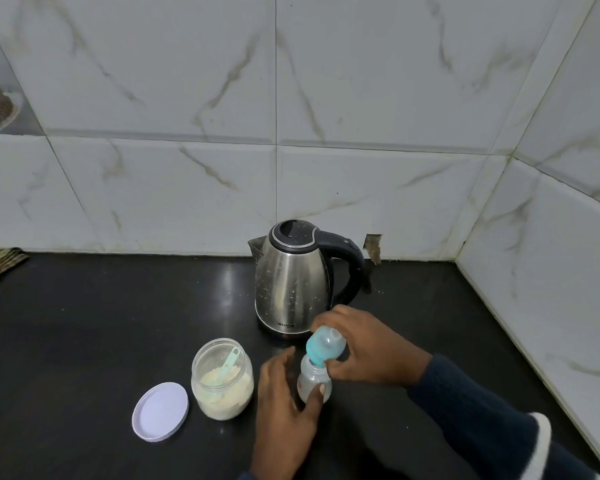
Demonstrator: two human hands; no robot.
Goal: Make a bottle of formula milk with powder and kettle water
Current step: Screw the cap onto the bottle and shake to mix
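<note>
Teat cap tilted on the bottle neck, low and right of centre in the frame.

The bottle (314,381) is best kept upright on the counter (101,323) while the blue cap (325,346) is squared to the neck, whichever way it is turned. The bottle body is grasped by the left hand (284,403), thumb across its front; the cap is pinched by the right hand (368,351). The kettle (291,282) is seen just behind, the open powder jar (222,379) at left.

Left hand (284,393) grips bottle (314,381); right hand (364,348) holds teal cap (326,346) tilted at neck
</note>
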